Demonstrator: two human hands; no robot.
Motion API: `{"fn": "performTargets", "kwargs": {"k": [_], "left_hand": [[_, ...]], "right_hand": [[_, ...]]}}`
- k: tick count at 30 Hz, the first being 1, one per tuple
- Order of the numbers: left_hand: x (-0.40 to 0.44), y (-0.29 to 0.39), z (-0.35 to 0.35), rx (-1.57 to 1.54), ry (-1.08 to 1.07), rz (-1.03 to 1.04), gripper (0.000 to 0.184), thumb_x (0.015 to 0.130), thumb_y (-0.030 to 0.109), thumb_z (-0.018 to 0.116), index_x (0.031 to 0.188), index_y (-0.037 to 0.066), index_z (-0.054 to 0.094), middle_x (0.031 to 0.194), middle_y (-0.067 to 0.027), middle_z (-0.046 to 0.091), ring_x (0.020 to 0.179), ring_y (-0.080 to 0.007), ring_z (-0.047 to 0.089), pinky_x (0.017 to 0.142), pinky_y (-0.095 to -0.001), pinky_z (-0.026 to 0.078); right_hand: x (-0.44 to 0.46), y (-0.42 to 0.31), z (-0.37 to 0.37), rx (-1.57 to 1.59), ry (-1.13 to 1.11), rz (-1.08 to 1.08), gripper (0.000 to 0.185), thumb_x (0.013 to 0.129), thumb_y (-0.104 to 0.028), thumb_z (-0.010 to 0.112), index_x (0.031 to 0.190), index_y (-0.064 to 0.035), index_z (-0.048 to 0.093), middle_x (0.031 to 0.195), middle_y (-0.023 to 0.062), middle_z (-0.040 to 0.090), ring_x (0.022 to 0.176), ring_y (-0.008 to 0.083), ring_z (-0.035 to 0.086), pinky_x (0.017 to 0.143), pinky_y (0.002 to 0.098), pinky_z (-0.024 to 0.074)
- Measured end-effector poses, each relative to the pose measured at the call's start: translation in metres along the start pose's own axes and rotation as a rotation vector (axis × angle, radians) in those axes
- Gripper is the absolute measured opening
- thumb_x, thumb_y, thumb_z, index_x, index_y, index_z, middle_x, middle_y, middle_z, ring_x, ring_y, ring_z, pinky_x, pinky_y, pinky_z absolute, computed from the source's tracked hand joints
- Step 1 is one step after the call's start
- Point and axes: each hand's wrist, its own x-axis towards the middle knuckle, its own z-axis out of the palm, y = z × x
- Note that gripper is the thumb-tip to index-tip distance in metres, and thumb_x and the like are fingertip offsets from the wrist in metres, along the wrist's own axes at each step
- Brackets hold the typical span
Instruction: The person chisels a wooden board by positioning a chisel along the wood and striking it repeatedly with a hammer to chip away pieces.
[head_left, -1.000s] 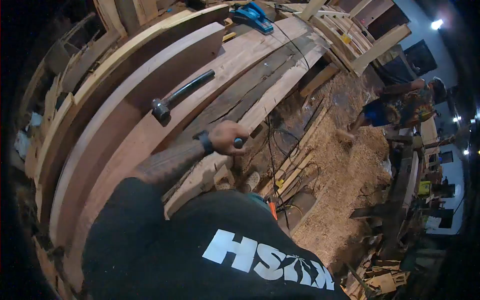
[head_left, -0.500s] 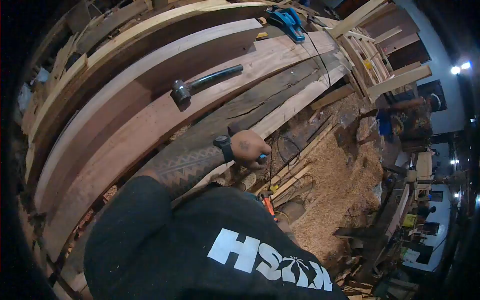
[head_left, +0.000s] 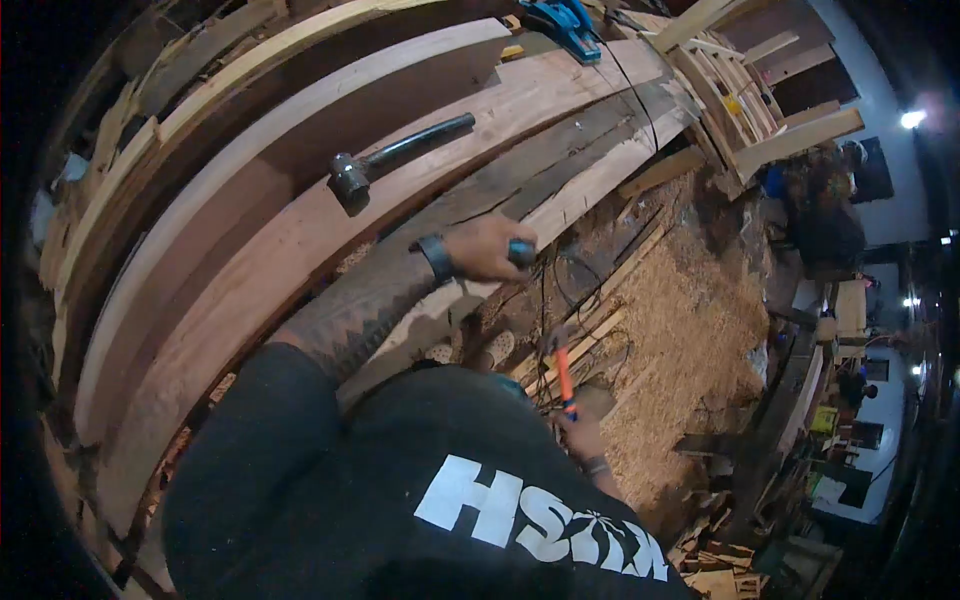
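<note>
My left hand (head_left: 482, 248), with a band on the wrist, is closed around a short handle with a rounded blue-dark end (head_left: 521, 252); its other end is hidden. That hand rests over the edge of a long pale board (head_left: 572, 208) beside a weathered dark plank (head_left: 505, 185). Lower right, my right hand (head_left: 583, 435) grips a hammer (head_left: 565, 378) by its orange-and-dark handle. The hammer's head points up, apart from the left hand and the boards.
A sledgehammer (head_left: 350, 185) lies on a wide reddish board (head_left: 260, 240). A blue power tool (head_left: 562, 30) with a cord sits at the far end near a wooden frame (head_left: 725, 95). Wood shavings (head_left: 690, 320), loose strips and cables cover the floor. Another person (head_left: 825, 215) is at the right.
My right hand has come out from behind my shirt, raising the hammer into view. My left hand has shifted up onto the boards, its blue-ended handle now turned toward me. The other person has moved.
</note>
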Motion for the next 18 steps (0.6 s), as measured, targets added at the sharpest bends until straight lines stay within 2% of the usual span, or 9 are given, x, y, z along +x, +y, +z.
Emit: {"fn": "performTargets", "kwargs": {"k": [2,6,9,10,12,13,15,17,18], "left_hand": [[0.007,-0.010,-0.014,-0.097,0.010,-0.029,0.040,0.075,0.035,0.084,0.081,0.006,0.058,0.069,-0.0085,0.055,0.065,-0.0216,0.052,0.063,-0.0370,0.043],[0.013,-0.032,-0.031,-0.215,0.038,-0.077,0.038,0.074,0.029,0.081,0.077,0.002,0.054,0.067,-0.0078,0.049,0.065,-0.0175,0.046,0.062,-0.0353,0.040],[0.011,-0.023,-0.040,-0.275,-0.042,-0.066,0.035,0.073,0.026,0.080,0.077,0.002,0.054,0.067,-0.0069,0.048,0.066,-0.0171,0.044,0.062,-0.0347,0.039],[0.010,-0.025,-0.040,-0.260,-0.009,-0.023,0.035,0.073,0.025,0.080,0.077,0.002,0.055,0.067,-0.0066,0.048,0.066,-0.0167,0.044,0.063,-0.0346,0.040],[0.008,-0.023,-0.037,-0.231,0.061,0.063,0.035,0.072,0.025,0.081,0.077,0.001,0.055,0.067,-0.0058,0.048,0.067,-0.0160,0.044,0.063,-0.0344,0.040],[0.004,-0.023,-0.037,-0.263,0.012,-0.051,0.036,0.073,0.027,0.081,0.081,0.001,0.057,0.069,-0.0060,0.050,0.068,-0.0170,0.045,0.065,-0.0337,0.040],[0.003,-0.030,-0.034,-0.145,0.059,-0.010,0.034,0.074,0.026,0.081,0.083,0.001,0.059,0.071,-0.0067,0.054,0.068,-0.0177,0.049,0.066,-0.0346,0.042],[0.002,-0.013,-0.044,-0.033,-0.029,-0.057,0.032,0.073,0.026,0.081,0.085,0.003,0.062,0.075,-0.0088,0.062,0.069,-0.0204,0.056,0.066,-0.0371,0.046],[-0.002,-0.014,-0.036,-0.087,-0.024,-0.060,0.033,0.073,0.025,0.082,0.083,0.004,0.060,0.073,-0.0085,0.059,0.068,-0.0207,0.054,0.064,-0.0377,0.044]], "right_hand": [[0.024,0.016,-0.007,0.100,0.159,-0.346,0.023,0.086,-0.020,0.077,0.079,-0.0075,0.059,0.062,0.0013,0.054,0.054,0.0122,0.054,0.050,0.0317,0.0415],[-0.005,-0.091,-0.013,0.470,0.170,-0.419,0.029,0.088,-0.019,0.077,0.074,-0.0081,0.054,0.063,-0.0019,0.053,0.055,0.0080,0.049,0.050,0.0264,0.0378],[-0.004,-0.132,-0.010,0.452,-0.081,-0.457,0.031,0.084,-0.021,0.082,0.093,-0.0011,0.060,0.073,0.0023,0.062,0.066,0.0121,0.057,0.064,0.0303,0.0487],[-0.003,-0.148,0.001,0.291,0.018,-0.635,0.037,0.085,-0.027,0.082,0.100,0.0000,0.061,0.074,0.0040,0.062,0.066,0.0149,0.057,0.065,0.0319,0.0482],[-0.002,-0.165,0.010,-0.014,0.068,-0.753,0.035,0.086,-0.026,0.079,0.103,-0.0011,0.063,0.074,0.0052,0.062,0.067,0.0167,0.058,0.065,0.0326,0.0475],[-0.005,-0.165,0.009,-0.005,0.072,-0.743,0.033,0.086,-0.026,0.078,0.103,-0.0019,0.063,0.073,0.0045,0.062,0.068,0.0165,0.058,0.066,0.0325,0.0473],[-0.019,-0.170,0.003,-0.005,0.067,-0.734,0.029,0.087,-0.026,0.076,0.101,-0.0034,0.064,0.073,0.0032,0.061,0.069,0.0162,0.059,0.066,0.0323,0.0470],[-0.058,-0.192,-0.020,0.210,0.123,-0.588,0.021,0.088,-0.022,0.075,0.091,-0.0038,0.064,0.073,0.0023,0.061,0.066,0.0141,0.058,0.062,0.0303,0.0465],[-0.057,-0.175,-0.034,0.501,-0.033,-0.635,0.016,0.091,-0.018,0.072,0.087,-0.0063,0.062,0.073,0.0020,0.061,0.064,0.0110,0.057,0.057,0.0273,0.0451]]}}
